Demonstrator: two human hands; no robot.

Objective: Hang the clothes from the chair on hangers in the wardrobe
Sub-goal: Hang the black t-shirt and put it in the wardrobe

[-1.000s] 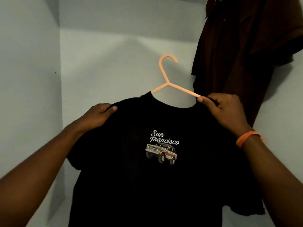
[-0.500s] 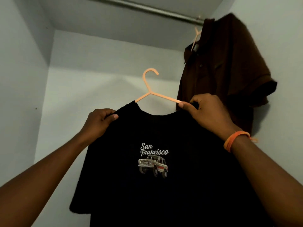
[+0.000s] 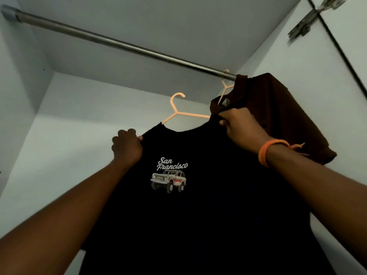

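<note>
Inside the wardrobe, at the upper left, a metal rail (image 3: pixel 123 44) starts from its socket in the left wall and slants down toward the right. Below it the left hand (image 3: pixel 127 147) is raised, its grip clenched on the left shoulder of a black T-shirt (image 3: pixel 198 215), thumb pressed against the cloth just beside the collar. The shirt hangs wide between both arms and fills the lower middle of the view; its chest carries the words "San Francisco" over a small printed off-road car (image 3: pixel 168 180). A peach plastic hanger (image 3: pixel 178 112) sits in the neck opening, its arms running under the cloth on either side and its hook standing free in the air below the rail, not touching it. To the right, the right hand (image 3: pixel 241 126) pinches the shirt's other shoulder, grasping cloth where the hanger's right arm disappears; an orange band (image 3: pixel 267 150) circles that wrist. Just behind this hand a dark brown shirt (image 3: pixel 278 112) hangs from a second peach hanger (image 3: pixel 225 86), whose hook is over the rail near the right wall. At the top right, a metal door hinge (image 3: pixel 311 16) shows, blurred.
</note>
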